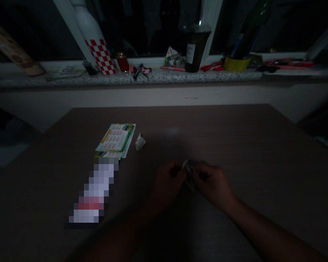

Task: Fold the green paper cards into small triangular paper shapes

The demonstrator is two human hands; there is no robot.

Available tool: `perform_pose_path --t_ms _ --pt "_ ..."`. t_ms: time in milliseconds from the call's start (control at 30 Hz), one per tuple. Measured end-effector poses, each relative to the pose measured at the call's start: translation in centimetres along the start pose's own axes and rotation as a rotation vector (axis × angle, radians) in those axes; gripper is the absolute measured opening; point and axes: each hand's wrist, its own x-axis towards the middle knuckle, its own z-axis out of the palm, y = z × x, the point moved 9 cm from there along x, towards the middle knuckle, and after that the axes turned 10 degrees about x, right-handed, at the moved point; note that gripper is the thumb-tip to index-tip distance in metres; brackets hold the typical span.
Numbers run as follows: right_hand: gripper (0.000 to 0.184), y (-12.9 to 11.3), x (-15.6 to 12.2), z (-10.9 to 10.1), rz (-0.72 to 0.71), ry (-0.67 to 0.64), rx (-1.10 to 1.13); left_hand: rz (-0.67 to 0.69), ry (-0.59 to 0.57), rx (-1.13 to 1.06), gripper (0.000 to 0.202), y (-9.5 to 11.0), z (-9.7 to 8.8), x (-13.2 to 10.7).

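Note:
Between my two hands, over the middle of the table (235,138), is a small folded piece of paper (188,166). My left hand (168,182) pinches its left side between thumb and fingers. Closed on its right side is my right hand (214,183). The paper's lower tip points down toward me; its finer folds are lost in the dim light. Farther off to the left stands a small folded paper shape (140,142) with printed patterns. Beside it lies a stack of printed calendar cards (116,138) with green edges.
A blurred-out, pixelated oblong (94,193) lies left of my arms. Along the granite windowsill (158,77) behind the table stand a red-checkered white bottle (101,51), a small red jar (122,62), a dark labelled container (195,51) and a yellow pot (236,64).

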Motion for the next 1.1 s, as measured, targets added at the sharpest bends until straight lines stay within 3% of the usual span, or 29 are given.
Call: perform_pose_path --t_ms 267,367,433,533,600,933,1100 --pt "0.029 0.6 -0.4 0.0 0.086 0.035 0.187 -0.222 -0.175 -0.564 0.026 -1.7 2.5 -0.1" --pt "0.013 -0.4 -0.6 -1.3 -0.005 0.14 0.196 -0.262 -0.206 -0.678 0.025 -1.5 2.9 -0.4" --pt "0.007 -1.9 -0.8 -2.1 -0.147 0.172 0.143 -0.261 -0.203 -0.722 0.024 -1.2 2.7 -0.3" --pt "0.021 -4.1 -1.1 -1.9 -0.354 0.092 0.045 -0.249 -0.175 -0.758 0.023 -1.1 2.0 -0.1" --pt "0.028 -4.5 -1.2 -1.6 -0.409 0.04 0.016 -0.251 -0.155 -0.743 0.023 -1.3 1.7 0.0" --pt "0.032 -5.0 -1.2 -0.9 -0.455 -0.014 -0.06 -0.256 -0.129 -0.586 0.02 -2.1 1.4 0.2" --pt "0.032 -5.4 -0.6 -0.1 -0.459 -0.047 -0.094 -0.277 -0.16 -0.634 0.016 -1.5 1.0 0.1"
